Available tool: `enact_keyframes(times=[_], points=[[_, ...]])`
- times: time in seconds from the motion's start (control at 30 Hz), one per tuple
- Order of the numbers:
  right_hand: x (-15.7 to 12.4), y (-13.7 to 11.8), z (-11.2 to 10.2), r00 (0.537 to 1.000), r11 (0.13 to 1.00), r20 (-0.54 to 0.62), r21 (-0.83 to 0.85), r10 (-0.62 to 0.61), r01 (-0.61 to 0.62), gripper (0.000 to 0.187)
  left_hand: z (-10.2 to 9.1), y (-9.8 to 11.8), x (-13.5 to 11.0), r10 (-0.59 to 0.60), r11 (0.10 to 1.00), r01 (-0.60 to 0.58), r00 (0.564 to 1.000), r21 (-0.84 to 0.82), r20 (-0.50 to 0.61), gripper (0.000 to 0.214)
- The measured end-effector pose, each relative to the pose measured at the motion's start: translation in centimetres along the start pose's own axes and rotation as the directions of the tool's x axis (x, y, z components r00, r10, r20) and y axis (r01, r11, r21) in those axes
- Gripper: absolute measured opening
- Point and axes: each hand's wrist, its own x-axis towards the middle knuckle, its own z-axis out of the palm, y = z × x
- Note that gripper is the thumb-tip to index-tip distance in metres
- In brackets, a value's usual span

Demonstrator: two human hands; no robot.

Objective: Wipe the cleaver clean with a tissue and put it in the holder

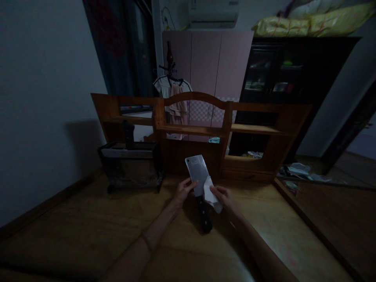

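Note:
A cleaver [197,172] with a broad steel blade and a black handle [205,217] is held over the wooden desk [88,231], blade pointing away from me. My left hand [183,190] pinches the blade's left edge near the handle. My right hand [223,196] holds a white tissue [210,194] pressed against the blade's right side.
A wooden shelf unit [194,129] stands at the back of the desk. A dark wire rack [129,164] sits at the left, by the wall. Behind are a pink wardrobe [205,62], hanging clothes [173,98] and a dark cabinet [282,78]. Papers [299,170] lie at the right.

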Motion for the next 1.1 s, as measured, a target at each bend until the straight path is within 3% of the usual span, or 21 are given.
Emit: enact_keyframes(times=[0.17, 0.5, 0.73, 0.97, 1.1], points=[[-0.4, -0.5, 0.3, 0.996, 0.996, 0.05, 0.056, -0.077, 0.075, 0.037, -0.1, 0.7, -0.3, -0.027, 0.999, 0.028, 0.999, -0.015, 0.027, 0.045], [0.5, -0.1, -0.5, 0.991, 0.996, -0.095, -0.032, -0.091, 0.089, 0.042, 0.7, 0.2, -1.5, -0.143, 0.989, 0.145, 0.981, -0.007, 0.129, 0.043], [0.7, -0.6, -1.4, 0.989, 0.991, -0.119, 0.083, -0.091, 0.101, 0.038, 1.2, 0.1, -2.3, -0.22, 0.975, 0.221, 0.939, 0.025, 0.265, 0.041], [1.0, -1.6, -2.5, 0.971, 0.989, -0.214, 0.076, -0.11, 0.128, 0.038, 1.5, 2.2, -3.8, -0.295, 0.954, 0.288, 0.853, 0.084, 0.43, 0.038], [1.3, -1.3, -3.0, 0.96, 0.986, -0.244, 0.062, -0.136, 0.156, 0.038, 1.9, 2.5, -4.1, -0.298, 0.954, 0.276, 0.853, 0.113, 0.429, 0.039]])
